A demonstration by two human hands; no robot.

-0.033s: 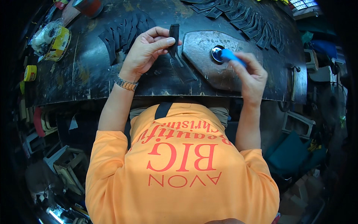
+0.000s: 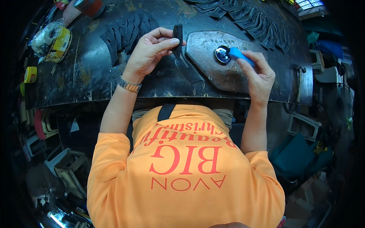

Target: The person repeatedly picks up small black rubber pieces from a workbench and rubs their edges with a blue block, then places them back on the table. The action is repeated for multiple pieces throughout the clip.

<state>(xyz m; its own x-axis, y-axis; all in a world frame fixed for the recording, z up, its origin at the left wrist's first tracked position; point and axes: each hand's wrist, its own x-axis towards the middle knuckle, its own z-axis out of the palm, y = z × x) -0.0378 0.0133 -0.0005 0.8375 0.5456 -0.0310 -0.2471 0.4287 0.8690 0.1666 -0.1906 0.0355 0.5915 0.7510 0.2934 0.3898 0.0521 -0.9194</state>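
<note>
My left hand (image 2: 157, 49) pinches a black leather strip (image 2: 177, 40) with a stitched edge, held upright above the table. The strip's lower part hangs toward the tabletop, where a flat dark stitched piece (image 2: 188, 73) shows. Between the thumb and fingers of my right hand (image 2: 259, 74) is a blue applicator (image 2: 240, 56) with a dark tip; its exact kind is unclear. That tip is at the right rim of a small round tin (image 2: 222, 54) with dark, shiny contents. Beneath the tin lies a worn, many-sided slab (image 2: 205, 66).
Dark strips (image 2: 131, 32) lie in a fanned row at the left, and a longer row of folded black pieces (image 2: 251, 21) runs along the far right. A yellow tub (image 2: 61, 45), a small yellow tin (image 2: 30, 74) and a reddish can (image 2: 89, 7) stand on the left of the dark table (image 2: 91, 89).
My right hand and the blue applicator have shifted slightly to the right, uncovering more of the tin. My left hand and the strip stay in place.
</note>
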